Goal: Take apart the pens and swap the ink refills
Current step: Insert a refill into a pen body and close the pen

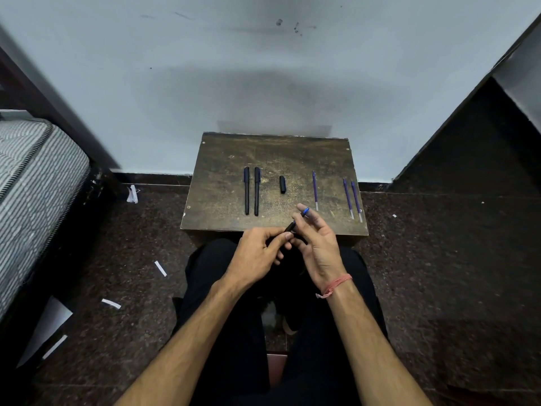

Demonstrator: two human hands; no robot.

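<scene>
— Which step is this?

— Taking a pen apart, I'd judge. The left hand (257,253) pinches the near end of a slim black pen barrel with a blue tip (297,220), held just nearer than the worn brown wooden counter (222,183); the right hand (316,244) steadies it, fingers loosely curled round.

— And the rest?

— On the counter: two capped black pens (251,191), a loose black cap (282,184), three purple refills (336,196) — right of the cap.

— Next?

— Probably a twist to free the refill.

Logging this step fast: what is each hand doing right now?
Left hand: pinches the lower end of the pen.
Right hand: fingers curled round the same pen near its blue end.
</scene>
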